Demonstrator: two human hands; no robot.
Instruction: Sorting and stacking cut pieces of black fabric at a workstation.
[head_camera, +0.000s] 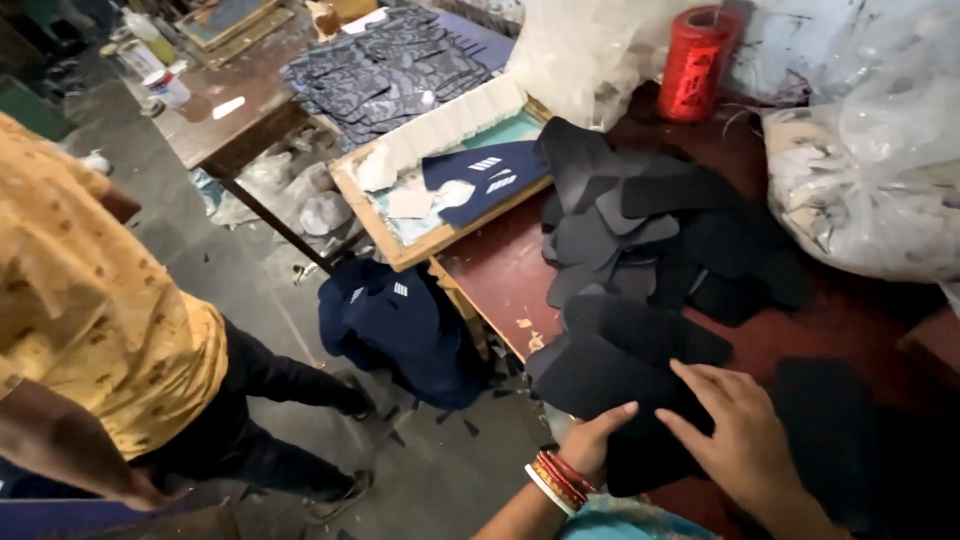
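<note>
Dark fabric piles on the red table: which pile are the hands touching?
The black stack at the table's near edge. The left hand grips it from below and the right hand lies on top. The bigger grey-black heap farther back is untouched.

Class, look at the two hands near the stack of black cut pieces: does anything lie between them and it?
Nothing visible does. The left hand and right hand already rest on the black stack at the table edge.

1. One red cylindrical thread spool (697, 62).
2. Two shallow wooden trays (432, 240).
3. Two clear crumpled plastic bags (868, 190).
4. Dark flat fabric cut-outs (640, 230): too many, overlapping, to count.
5. Two small plastic bottles (165, 87).
</note>
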